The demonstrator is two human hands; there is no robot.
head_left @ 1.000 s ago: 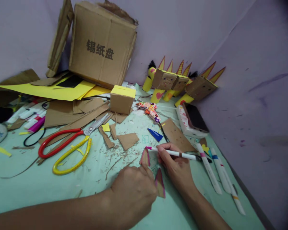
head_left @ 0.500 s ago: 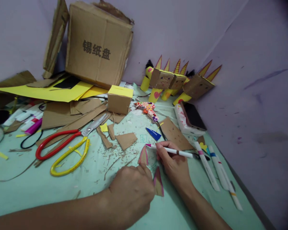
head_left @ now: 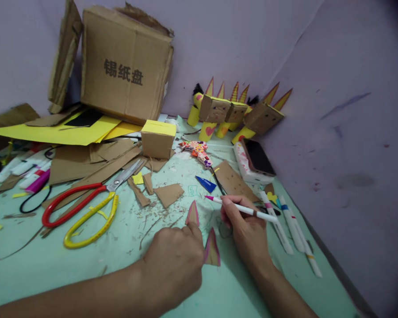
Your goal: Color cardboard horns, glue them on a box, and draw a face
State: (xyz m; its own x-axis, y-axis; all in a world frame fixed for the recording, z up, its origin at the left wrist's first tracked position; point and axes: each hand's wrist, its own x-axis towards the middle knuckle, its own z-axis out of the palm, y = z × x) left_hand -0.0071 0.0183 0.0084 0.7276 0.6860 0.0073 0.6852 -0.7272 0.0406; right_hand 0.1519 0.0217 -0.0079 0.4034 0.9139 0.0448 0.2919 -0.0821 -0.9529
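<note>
My left hand (head_left: 175, 263) is curled, a fingertip pressing the base of a small cardboard triangle (head_left: 193, 213) with pink edges against the table. Just to the right of that hand lies a second pink-edged triangle (head_left: 212, 251). In my right hand (head_left: 248, 234) is a white marker (head_left: 242, 208), held between thumb and fingers, its pink tip pointing left. The tip is up and to the right of the first triangle, apart from it. A blue triangular piece (head_left: 206, 183) lies beyond the tip.
Scissors (head_left: 112, 187) with red and yellow handles lie left among cardboard scraps (head_left: 169, 194). Farther back are a small yellow-topped box (head_left: 157, 140), a patterned glue gun (head_left: 199, 152), horned cardboard figures (head_left: 215, 110) and a large carton (head_left: 126, 66). A phone (head_left: 259, 157) and markers (head_left: 293, 227) lie right.
The marker tip has moved off the first triangle's point, up and to the right, with my right hand. My left hand stays on the triangle. The whole view has shifted slightly.
</note>
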